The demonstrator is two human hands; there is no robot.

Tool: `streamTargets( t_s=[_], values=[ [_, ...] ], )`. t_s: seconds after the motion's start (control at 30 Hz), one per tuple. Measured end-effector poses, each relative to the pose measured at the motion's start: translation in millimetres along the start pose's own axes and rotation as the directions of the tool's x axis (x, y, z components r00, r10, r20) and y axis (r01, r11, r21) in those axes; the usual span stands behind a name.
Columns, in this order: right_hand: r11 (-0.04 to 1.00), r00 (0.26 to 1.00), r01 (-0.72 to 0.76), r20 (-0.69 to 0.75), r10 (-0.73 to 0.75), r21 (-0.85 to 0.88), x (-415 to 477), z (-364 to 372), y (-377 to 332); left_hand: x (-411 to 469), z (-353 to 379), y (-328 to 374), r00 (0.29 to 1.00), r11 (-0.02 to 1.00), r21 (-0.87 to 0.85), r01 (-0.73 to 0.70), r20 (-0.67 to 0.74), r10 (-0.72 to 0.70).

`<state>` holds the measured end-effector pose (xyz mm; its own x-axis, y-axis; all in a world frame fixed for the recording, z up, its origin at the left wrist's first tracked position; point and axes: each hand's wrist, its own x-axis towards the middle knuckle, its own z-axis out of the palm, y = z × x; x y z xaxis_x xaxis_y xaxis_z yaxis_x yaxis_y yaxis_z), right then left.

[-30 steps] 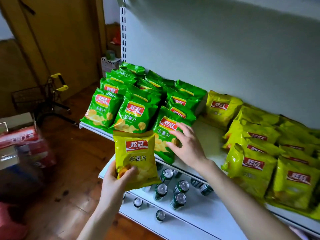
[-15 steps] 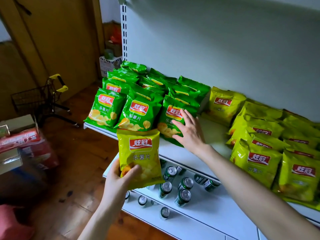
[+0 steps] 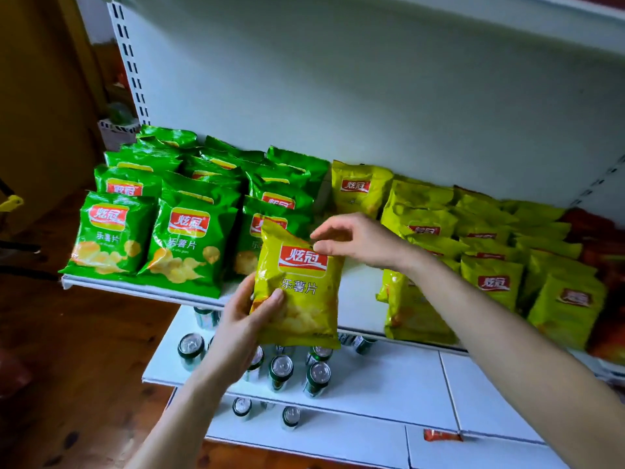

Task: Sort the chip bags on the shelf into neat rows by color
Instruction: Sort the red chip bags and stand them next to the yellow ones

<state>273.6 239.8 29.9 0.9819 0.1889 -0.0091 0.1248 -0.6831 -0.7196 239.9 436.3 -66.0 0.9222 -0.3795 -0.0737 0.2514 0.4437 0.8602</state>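
Observation:
My left hand [image 3: 241, 316] grips the lower left corner of a yellow chip bag [image 3: 299, 286], held upright in front of the shelf [image 3: 358, 299]. At the bag's upper right edge, my right hand [image 3: 355, 240] touches it with curled fingers. Green chip bags [image 3: 187, 238] stand in rows on the left part of the shelf. Rows of yellow chip bags [image 3: 493, 265] fill the right part. A single yellow bag [image 3: 358, 189] stands at the back of the bare gap between both groups.
Red bags [image 3: 602, 238] lie at the far right of the shelf. On the lower shelf [image 3: 389, 380] stand several green cans [image 3: 280, 370]. A wooden floor [image 3: 67, 350] and a door lie to the left. The shelf's white back wall [image 3: 338, 96] rises behind the bags.
My left hand has lifted the yellow bag up and to the right, before the gap. My right hand has left the front green bag and come to the yellow bag's top edge.

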Motion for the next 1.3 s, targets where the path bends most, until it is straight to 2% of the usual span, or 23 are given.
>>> streamTargets(
  t_s=[0.07,0.1,0.13,0.2,0.23,0.3,0.33,0.37,0.43,0.57,0.67,0.77,0.87,1.03,1.13,1.2,1.3],
  values=[
    [0.999,0.995,0.021,-0.096,-0.018,0.025,-3.8,-22.7,7.1,15.9,9.8,-7.4,0.996,0.987,0.140,-0.083,-0.004,0.084],
    [0.999,0.982,0.033,-0.187,-0.024,0.041,-3.4,-37.1,11.1,23.9,12.0,-14.0,0.986,0.947,0.278,-0.162,0.002,0.168],
    [0.998,0.956,0.049,-0.291,-0.035,0.040,-1.7,-53.0,15.6,32.5,12.8,-22.2,0.963,0.855,0.455,-0.251,0.025,0.269],
    [0.998,0.885,0.066,-0.460,-0.066,-0.018,5.6,-85.7,25.0,47.9,12.9,-41.1,0.897,0.535,0.757,-0.376,0.151,0.416],
    [0.997,0.855,0.060,-0.513,-0.080,-0.056,11.5,-100.1,30.5,54.4,14.4,-50.4,0.870,0.366,0.838,-0.405,0.230,0.436],
    [0.990,0.810,0.033,-0.576,-0.107,-0.137,26.5,-121.0,41.1,65.5,15.4,-69.2,0.822,0.068,0.886,-0.458,0.393,0.413],
    [0.984,0.797,0.021,-0.592,-0.122,-0.175,34.9,-127.2,46.4,69.2,15.8,-76.0,0.813,-0.025,0.882,-0.471,0.444,0.377],
    [0.978,0.793,0.013,-0.594,-0.137,-0.209,43.4,-130.5,51.8,72.2,14.1,-81.1,0.822,-0.064,0.877,-0.476,0.470,0.321],
    [0.962,0.811,-0.008,-0.564,-0.153,-0.273,59.7,-130.3,62.4,73.4,10.2,-87.2,0.829,-0.070,0.869,-0.490,0.489,0.270],
    [0.944,0.869,-0.032,-0.476,-0.137,-0.329,84.4,-115.5,84.9,70.7,7.2,-93.4,0.798,-0.132,0.858,-0.496,0.510,0.320],
    [0.924,0.888,-0.081,-0.449,-0.104,-0.374,94.1,-100.3,100.5,72.3,7.6,-93.4,0.787,-0.140,0.859,-0.493,0.509,0.349],
    [0.840,0.902,-0.189,-0.429,-0.057,-0.509,98.8,-89.9,111.0,71.8,6.9,-93.3,0.786,-0.157,0.859,-0.488,0.511,0.349],
    [0.782,0.905,-0.217,-0.421,-0.064,-0.584,97.7,-91.4,111.9,72.1,7.6,-92.8,0.789,-0.152,0.857,-0.493,0.514,0.337],
    [0.839,0.829,-0.202,-0.545,-0.128,-0.505,68.0,-106.5,100.5,74.8,5.3,-91.9,0.791,-0.176,0.839,-0.515,0.544,0.280],
    [0.840,0.796,-0.213,-0.588,-0.147,-0.499,20.2,-114.3,99.2,70.1,15.3,-80.0,0.789,-0.234,0.822,-0.519,0.566,0.240],
    [0.839,0.762,-0.258,-0.635,-0.128,-0.479,-20.9,-119.9,102.4,58.6,35.2,-70.4,0.753,-0.264,0.798,-0.542,0.601,0.268],
    [0.821,0.689,-0.387,-0.723,-0.044,-0.420,-82.5,-128.2,112.6,30.8,77.0,-73.2,0.661,-0.215,0.724,-0.655,0.688,0.299]
  ],
)
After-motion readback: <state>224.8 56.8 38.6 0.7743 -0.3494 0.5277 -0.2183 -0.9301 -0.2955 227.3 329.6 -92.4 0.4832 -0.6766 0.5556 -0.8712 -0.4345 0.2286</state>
